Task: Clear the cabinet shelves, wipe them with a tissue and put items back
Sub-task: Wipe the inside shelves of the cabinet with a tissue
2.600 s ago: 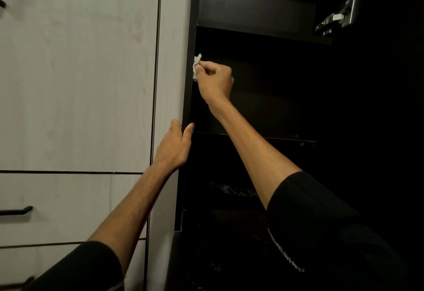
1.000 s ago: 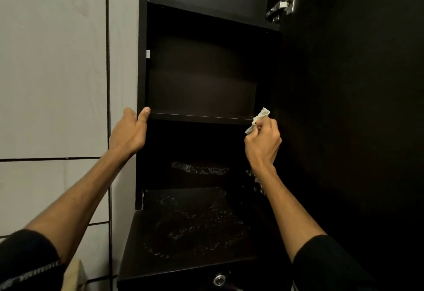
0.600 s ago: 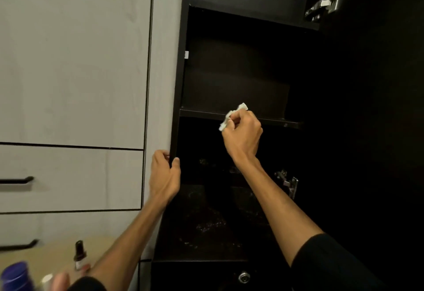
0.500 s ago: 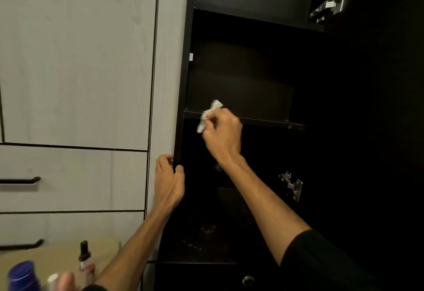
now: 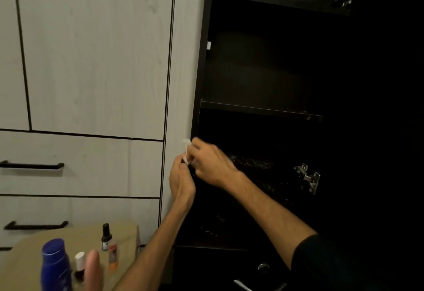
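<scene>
Dark cabinet interior (image 5: 263, 72) fills the right of my view, door swung open, pale wood-grain fronts (image 5: 91, 61) with black handles on the left. I've got both hands meeting at the cabinet's left edge, just below the middle shelf (image 5: 259, 108). My right hand (image 5: 213, 164) has its fingers curled round the white tissue (image 5: 187, 150), and my left hand (image 5: 182, 180) comes up underneath, fingertips touching the wad. It's blurred there, so whether the left actually pinches the tissue I cannot tell. My guess: I'm refolding or passing it to get a fresh face for the next wipe, which is why the hands sit close together, clear of the shelf, instead of on it. The shelves I can see look bare. Down at lower left, a small tan table (image 5: 128, 235) holds the cleared things: blue bottle (image 5: 56, 265), small dark bottle (image 5: 106, 238), a white-capped one (image 5: 79, 267). They're parked within reach, presumably so they go straight back once wiping's done.
</scene>
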